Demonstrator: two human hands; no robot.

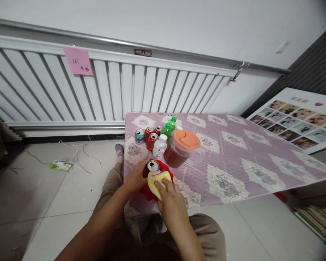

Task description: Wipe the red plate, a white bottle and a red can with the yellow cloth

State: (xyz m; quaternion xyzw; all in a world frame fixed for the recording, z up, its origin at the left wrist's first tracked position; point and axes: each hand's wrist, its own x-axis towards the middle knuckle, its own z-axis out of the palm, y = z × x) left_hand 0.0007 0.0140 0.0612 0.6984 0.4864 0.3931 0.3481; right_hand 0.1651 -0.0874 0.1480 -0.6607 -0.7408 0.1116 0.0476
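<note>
My left hand (137, 176) is wrapped round the left side of an opened drink can (153, 166), whose silver top faces up. In my right hand (171, 198) is a folded yellow cloth (158, 180) with a pale purple edge, pressed up to the near side of the can and hiding much of it. Beneath them lies a red mat with a scalloped edge (150, 194). Just beyond stand a white bottle (160, 146) and a clear pitcher (177, 154) of reddish-brown liquid with an orange lid (186, 140).
Several more cans, among them a teal one (139, 136) and a red one (152, 141), stand behind with green-capped bottles (167, 128). A flowered purple tablecloth (214, 145) covers the table. Behind it is a white radiator (141, 85). A green power strip (61, 166) lies on the floor.
</note>
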